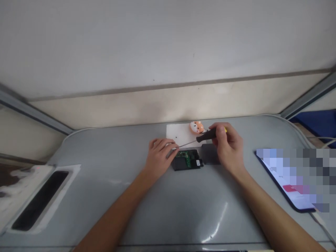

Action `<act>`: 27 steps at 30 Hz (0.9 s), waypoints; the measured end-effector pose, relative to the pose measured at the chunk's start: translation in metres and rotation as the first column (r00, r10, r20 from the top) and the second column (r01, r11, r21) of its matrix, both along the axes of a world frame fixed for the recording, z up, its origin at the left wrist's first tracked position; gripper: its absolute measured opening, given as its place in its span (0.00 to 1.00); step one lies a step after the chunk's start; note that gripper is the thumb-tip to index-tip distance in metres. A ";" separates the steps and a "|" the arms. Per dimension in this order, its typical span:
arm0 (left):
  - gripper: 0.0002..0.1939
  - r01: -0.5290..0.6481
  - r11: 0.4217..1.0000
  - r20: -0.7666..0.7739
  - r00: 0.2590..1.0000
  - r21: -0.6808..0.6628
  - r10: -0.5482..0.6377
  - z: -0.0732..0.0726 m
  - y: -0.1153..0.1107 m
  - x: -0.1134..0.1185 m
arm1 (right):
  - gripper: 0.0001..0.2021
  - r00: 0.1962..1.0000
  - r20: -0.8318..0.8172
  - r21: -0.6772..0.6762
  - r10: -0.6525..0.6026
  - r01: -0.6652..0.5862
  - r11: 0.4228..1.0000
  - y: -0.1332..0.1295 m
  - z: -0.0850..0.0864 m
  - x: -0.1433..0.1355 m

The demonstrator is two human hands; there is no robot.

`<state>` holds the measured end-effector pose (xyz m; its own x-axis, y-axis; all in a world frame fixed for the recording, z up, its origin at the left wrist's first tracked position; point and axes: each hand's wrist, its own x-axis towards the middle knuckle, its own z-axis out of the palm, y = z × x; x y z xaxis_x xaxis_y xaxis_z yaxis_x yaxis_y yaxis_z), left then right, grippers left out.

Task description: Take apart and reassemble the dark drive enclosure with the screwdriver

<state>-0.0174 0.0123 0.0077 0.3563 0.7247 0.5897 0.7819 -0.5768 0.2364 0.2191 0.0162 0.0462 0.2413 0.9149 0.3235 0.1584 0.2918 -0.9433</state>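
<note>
My right hand (229,148) is wrapped round a screwdriver (207,135) with a dark handle and a yellow end. Its thin shaft slants down to the left, with the tip at the fingertips of my left hand (160,155). Those fingers are bent and pressed together at the tip; what they pinch is too small to make out. Just below lies an opened black device (181,163) showing a green circuit board. A flat dark grey panel (210,154) sits to its right, partly covered by my right hand.
Behind the hands a white sheet (174,131) bears a small dark speck and an orange animal-faced case (196,127). At the left a dark phone-shaped slab (40,200) rests on white paper. A lit phone (285,185) with a cable lies right. A wall (147,105) backs the grey table (105,196).
</note>
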 end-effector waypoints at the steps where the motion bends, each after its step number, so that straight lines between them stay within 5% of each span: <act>1: 0.05 0.002 1.000 0.001 1.000 0.002 -0.002 0.000 0.000 0.000 | 0.19 1.000 0.004 0.000 -0.004 0.004 1.000 0.000 0.001 0.000; 13: 0.07 0.054 0.998 -0.023 0.998 -0.011 -0.054 0.000 0.000 -0.002 | 0.19 0.999 0.037 0.016 0.007 -0.008 1.000 0.000 -0.004 -0.001; 20: 0.13 0.021 0.991 0.040 0.999 -0.130 -0.016 0.002 0.006 -0.009 | 0.20 0.988 0.156 -0.023 -0.006 0.009 1.000 0.001 -0.010 0.000; 27: 0.17 0.117 0.954 0.034 0.993 -0.277 -0.112 0.002 0.006 -0.009 | 0.19 0.976 0.211 -0.064 0.055 -0.043 0.997 0.000 -0.012 -0.002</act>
<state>-0.0267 0.0180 0.0098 0.4377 0.8158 0.3780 0.7088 -0.5718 0.4132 0.2175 0.0164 0.0339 0.1269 0.9428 0.3082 0.3442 0.2496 -0.9051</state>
